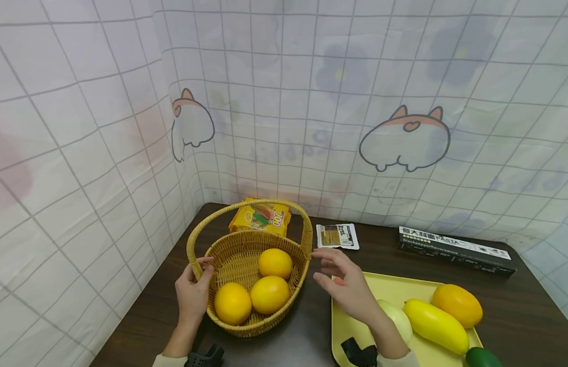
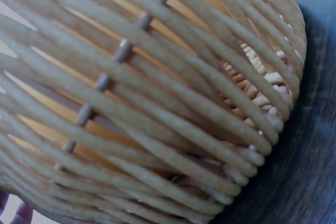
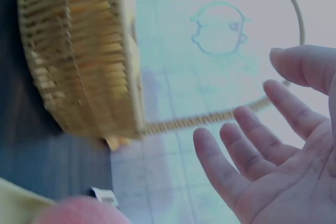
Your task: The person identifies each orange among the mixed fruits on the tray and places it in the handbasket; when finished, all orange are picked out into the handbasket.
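A woven wicker basket [image 1: 233, 260] with a tall arched handle [image 1: 247, 203] stands on the table, tilted in the head view. Inside it lie an orange [image 1: 232, 304] and two yellow lemon-like fruits, one in front [image 1: 270, 294] and one behind [image 1: 275, 263]. My left hand [image 1: 194, 290] grips the basket's left rim at the foot of the handle, thumb on the inner side. Only the weave and a bit of fingers [image 2: 21, 214] show in the left wrist view. My right hand [image 1: 345, 283] hovers beside the basket's right side, fingers extended, fingertips close to the handle's foot.
A yellow tray [image 1: 380, 280] at right bears a pale round vegetable [image 1: 396, 321], a long yellow fruit [image 1: 435, 326], an orange mango-like fruit [image 1: 457, 306] and something green [image 1: 481, 358]. Behind are a yellow packet [image 1: 261, 218], a small sachet [image 1: 337, 236] and a black pasta box [image 1: 456, 252].
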A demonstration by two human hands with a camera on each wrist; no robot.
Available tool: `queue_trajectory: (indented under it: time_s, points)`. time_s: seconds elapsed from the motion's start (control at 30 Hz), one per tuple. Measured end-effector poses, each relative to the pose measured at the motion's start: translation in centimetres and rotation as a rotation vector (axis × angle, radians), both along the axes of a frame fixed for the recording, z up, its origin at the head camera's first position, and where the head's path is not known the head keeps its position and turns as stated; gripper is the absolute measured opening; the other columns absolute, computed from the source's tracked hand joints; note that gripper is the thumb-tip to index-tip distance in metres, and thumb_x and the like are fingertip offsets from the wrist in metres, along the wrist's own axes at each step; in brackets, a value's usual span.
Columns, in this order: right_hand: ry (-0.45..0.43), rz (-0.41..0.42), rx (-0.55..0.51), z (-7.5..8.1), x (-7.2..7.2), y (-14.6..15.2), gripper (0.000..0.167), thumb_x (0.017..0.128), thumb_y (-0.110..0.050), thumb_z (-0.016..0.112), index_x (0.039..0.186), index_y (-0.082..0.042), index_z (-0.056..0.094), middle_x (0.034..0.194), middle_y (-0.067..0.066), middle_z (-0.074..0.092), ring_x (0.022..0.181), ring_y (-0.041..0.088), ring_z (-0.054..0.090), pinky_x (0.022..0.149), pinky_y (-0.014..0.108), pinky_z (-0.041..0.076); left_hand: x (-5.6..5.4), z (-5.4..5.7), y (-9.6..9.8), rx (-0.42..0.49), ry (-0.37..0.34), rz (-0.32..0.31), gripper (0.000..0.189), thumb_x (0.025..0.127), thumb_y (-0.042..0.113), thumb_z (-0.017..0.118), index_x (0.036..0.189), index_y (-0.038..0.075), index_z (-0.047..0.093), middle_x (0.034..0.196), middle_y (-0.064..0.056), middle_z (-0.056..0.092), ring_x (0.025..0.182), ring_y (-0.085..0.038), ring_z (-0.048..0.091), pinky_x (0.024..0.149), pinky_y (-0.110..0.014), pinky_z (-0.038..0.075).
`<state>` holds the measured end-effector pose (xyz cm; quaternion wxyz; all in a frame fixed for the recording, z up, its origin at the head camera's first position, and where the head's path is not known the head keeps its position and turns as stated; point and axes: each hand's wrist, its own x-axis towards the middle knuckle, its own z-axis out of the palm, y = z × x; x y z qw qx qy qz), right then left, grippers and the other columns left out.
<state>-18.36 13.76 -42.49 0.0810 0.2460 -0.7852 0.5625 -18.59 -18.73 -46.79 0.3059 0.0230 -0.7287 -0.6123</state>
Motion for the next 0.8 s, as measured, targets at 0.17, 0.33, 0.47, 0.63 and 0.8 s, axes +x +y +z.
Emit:
queue_trajectory:
  time_s: [0.17,0.33,0.47,0.63,0.8]
  points:
    - [-0.018,-0.052,0.004,0.4,-0.1,1.5,0.037,0.093,-0.015,0.067,0.128,-0.021,0.060,0.139,0.004,0.050,0.118,0.028,0.055,0.092,0.039,0.051,0.0,0.0,0.0,0.004,-0.004,0.009,0.016,0.091,-0.004,0.063,0.105,-0.008,0.069,0.087,-0.020,0.065,0.063,-0.007,0.048,0.052,-0.023,0.036]
    - [0.036,-0.122,0.056,0.5,-0.3,3.1,0.037,0.093,-0.013,0.067,0.129,-0.016,0.059,0.137,0.007,0.052,0.115,0.027,0.056,0.092,0.043,0.050,0.0,0.1,0.1,0.008,-0.004,0.004,0.016,0.090,-0.005,0.063,0.105,-0.008,0.069,0.086,-0.019,0.064,0.062,-0.008,0.047,0.051,-0.023,0.036]
    - [0.083,-0.200,0.138,0.3,-0.7,4.5,0.037,0.093,-0.011,0.067,0.129,-0.014,0.059,0.133,0.004,0.055,0.113,0.027,0.058,0.091,0.045,0.050,0.1,0.1,0.1,0.008,-0.002,0.001,0.017,0.091,-0.004,0.063,0.106,-0.008,0.069,0.087,-0.019,0.064,0.065,-0.007,0.049,0.053,-0.022,0.038]
    - [0.088,-0.278,0.215,0.1,-0.9,6.5,0.038,0.094,-0.014,0.066,0.131,-0.012,0.058,0.133,0.005,0.054,0.114,0.030,0.058,0.091,0.045,0.050,0.1,0.1,0.1,0.004,-0.004,0.003,0.017,0.091,-0.004,0.063,0.105,-0.008,0.069,0.087,-0.020,0.064,0.066,-0.007,0.050,0.054,-0.021,0.038]
    - [0.078,-0.335,0.246,0.1,-1.0,8.2,0.037,0.096,-0.018,0.064,0.132,-0.012,0.057,0.135,0.009,0.053,0.114,0.032,0.056,0.091,0.049,0.049,0.1,0.1,0.1,0.007,-0.002,0.001,0.016,0.091,-0.004,0.062,0.105,-0.008,0.069,0.088,-0.021,0.064,0.065,-0.007,0.049,0.054,-0.021,0.038]
